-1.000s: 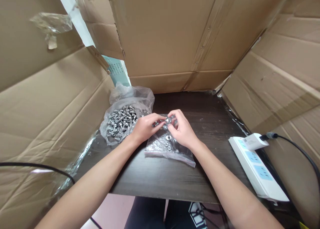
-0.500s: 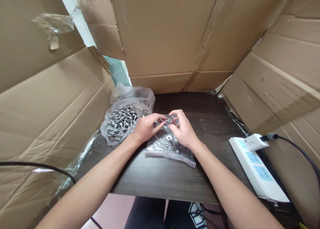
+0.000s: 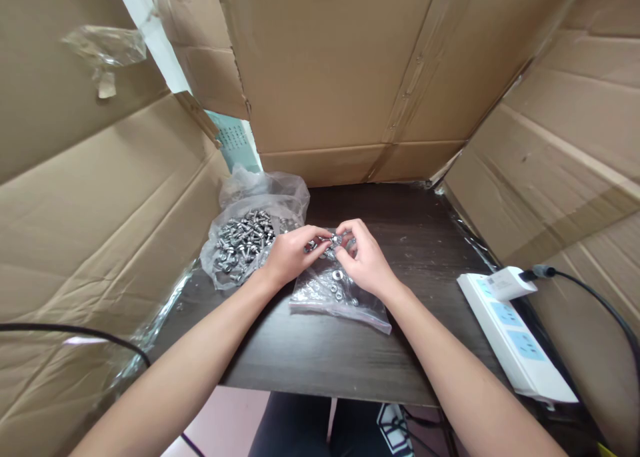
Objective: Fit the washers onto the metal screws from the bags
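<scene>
Silver metal bolts; dark brown, streaky-grained flat surface; tan cardboard walls; long white power strip with pale-blue panels.

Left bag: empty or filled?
Filled: a heap of bolts shows inside the bag, beside the left hand. How deep it goes, can't tell.

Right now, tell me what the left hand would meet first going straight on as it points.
The left hand would probably meet the right hand, just past the small metal part between them; depth is unclear.
</scene>
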A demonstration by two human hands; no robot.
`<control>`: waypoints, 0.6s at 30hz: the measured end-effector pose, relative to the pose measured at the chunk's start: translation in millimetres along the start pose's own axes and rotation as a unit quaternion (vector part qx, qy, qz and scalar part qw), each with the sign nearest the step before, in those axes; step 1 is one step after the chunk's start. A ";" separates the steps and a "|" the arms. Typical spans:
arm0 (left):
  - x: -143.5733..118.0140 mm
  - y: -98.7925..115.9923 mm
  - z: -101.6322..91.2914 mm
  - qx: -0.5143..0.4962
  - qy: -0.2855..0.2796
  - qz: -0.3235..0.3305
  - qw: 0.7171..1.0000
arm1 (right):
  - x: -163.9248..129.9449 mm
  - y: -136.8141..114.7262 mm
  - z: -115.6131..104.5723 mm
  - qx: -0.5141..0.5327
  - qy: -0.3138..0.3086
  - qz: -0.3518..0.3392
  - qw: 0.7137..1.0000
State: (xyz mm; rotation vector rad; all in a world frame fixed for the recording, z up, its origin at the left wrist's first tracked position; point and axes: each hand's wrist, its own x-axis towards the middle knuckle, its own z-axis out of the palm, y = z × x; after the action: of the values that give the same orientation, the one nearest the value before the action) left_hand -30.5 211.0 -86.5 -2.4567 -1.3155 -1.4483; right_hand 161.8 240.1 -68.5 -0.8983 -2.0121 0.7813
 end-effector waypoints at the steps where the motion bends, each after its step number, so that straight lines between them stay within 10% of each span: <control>1: 0.0 0.0 -0.1 -0.002 0.001 -0.001 1.000 | -0.5 -0.2 0.2 0.003 0.002 0.005 1.000; 18: 0.8 -2.2 1.6 -0.018 -0.024 0.032 0.999 | -0.7 0.4 -2.0 -0.052 -0.044 0.036 0.997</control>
State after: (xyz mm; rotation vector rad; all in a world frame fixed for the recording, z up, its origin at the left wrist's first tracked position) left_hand -30.6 213.6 -87.7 -2.5463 -1.2178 -1.4194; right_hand 163.8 240.1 -68.1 -1.0180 -2.1237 0.7735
